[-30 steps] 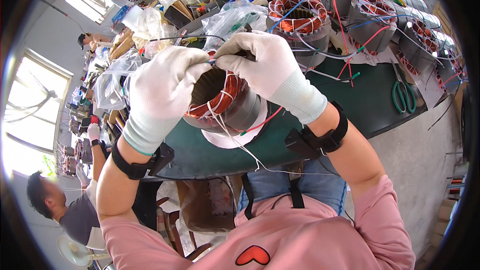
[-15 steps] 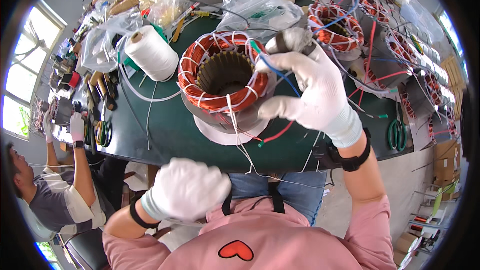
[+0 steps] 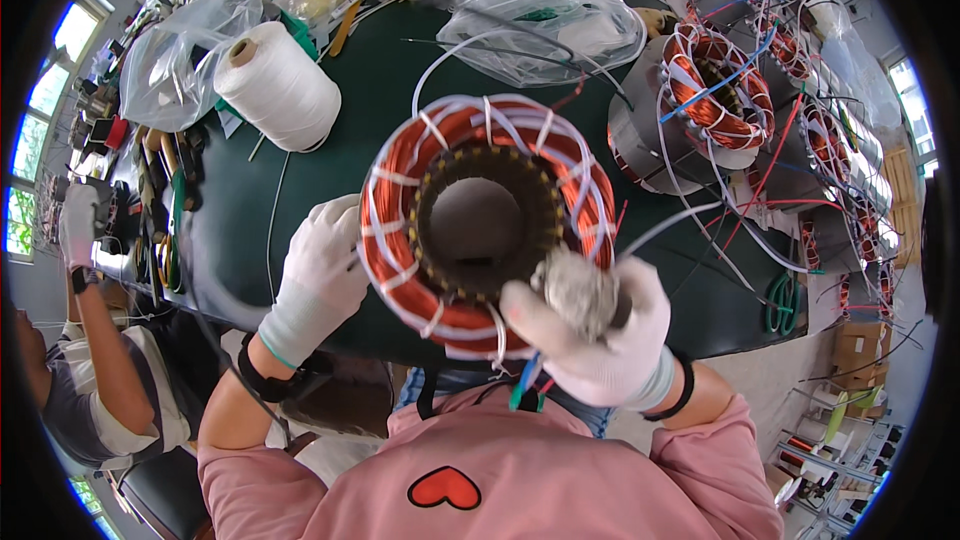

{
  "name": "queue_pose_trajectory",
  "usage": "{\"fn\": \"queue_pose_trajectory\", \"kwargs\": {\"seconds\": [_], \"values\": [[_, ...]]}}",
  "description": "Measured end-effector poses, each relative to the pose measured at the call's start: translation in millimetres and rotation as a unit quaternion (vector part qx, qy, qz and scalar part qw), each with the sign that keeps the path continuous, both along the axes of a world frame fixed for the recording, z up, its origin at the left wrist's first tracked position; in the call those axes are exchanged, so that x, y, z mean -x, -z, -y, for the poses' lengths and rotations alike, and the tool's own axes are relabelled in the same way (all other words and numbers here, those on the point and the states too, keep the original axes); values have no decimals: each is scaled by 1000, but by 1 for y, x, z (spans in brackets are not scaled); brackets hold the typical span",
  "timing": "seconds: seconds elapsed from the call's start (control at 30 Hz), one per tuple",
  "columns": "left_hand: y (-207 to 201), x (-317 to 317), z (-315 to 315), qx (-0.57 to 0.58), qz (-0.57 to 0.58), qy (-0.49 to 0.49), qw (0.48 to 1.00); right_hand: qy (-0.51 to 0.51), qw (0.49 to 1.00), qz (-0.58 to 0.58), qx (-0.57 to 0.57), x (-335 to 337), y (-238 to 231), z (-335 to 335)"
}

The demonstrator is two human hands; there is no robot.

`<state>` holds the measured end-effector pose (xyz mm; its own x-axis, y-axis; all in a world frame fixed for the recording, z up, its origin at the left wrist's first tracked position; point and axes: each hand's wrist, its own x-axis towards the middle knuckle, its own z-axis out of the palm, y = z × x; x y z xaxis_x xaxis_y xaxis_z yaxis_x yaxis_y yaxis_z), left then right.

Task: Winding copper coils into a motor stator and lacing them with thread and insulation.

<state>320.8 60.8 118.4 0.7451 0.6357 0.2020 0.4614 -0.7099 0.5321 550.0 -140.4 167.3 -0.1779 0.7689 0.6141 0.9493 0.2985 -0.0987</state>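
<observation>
- Nearest is the person's pink shirt (image 3: pixel 560 475), with blue and green lead ends (image 3: pixel 527 380) hanging just ahead of it.
- The right hand (image 3: pixel 610 335), in a white glove, is at the near right rim of a wound motor stator (image 3: pixel 397 210), thumb by the bore's edge. A grey wad (image 3: pixel 577 292) shows at its fingers, worn or held. Blur hides whether this grip is clamped on the winding, on leads, or only resting.
- The left hand (image 3: pixel 330 260), also gloved, meets the stator's left side; its fingertips are hidden, so I cannot tell how closed that grip is.
- The stator is between the hands, over the near middle of the green surface (image 3: pixel 370 70), its bore facing up and its copper winding bound with white lacing. Whether its base touches down is hidden.
- The step in hand looks like positioning the stator with both hands. The next move seems to call for even support from both sides and loose leads kept from being pinched.
- Farther off are a white thread spool (image 3: pixel 278 85) at left, a clear plastic bag (image 3: pixel 545 25) beyond, and another wound stator (image 3: pixel 690 85) at right.
- Far left, a co-worker's gloved hand (image 3: pixel 80 225) is raised.
</observation>
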Motion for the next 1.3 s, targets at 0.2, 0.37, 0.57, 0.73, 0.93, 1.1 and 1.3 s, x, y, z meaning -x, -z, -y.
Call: {"fn": "queue_pose_trajectory", "kwargs": {"seconds": [0.2, 0.37, 0.57, 0.73, 0.93, 1.1, 1.3], "values": [[-11, -27, -20, 14, 40, 92, 995, -12, 1000, 6, 19, -5, 16, 27], [-22, -51, -35, 21, -58, 219, 974, -35, 999, 33, -25, -15, 24, 39], [17, -64, -22, 505, 142, -22, 851, -43, 995, -73, -43, -16, 47, 51], [10, -54, -24, 542, 114, 150, 819, -30, 991, -112, -63, -15, 34, 47], [11, -63, -13, 445, 80, 112, 885, -21, 990, -121, -72, -15, 38, 47], [14, -75, -14, 586, 130, 83, 795, -11, 994, -89, -65, -16, 48, 59], [38, -61, -28, 211, 183, 192, 941, 21, 992, -111, -54, -13, 46, 47]]}}
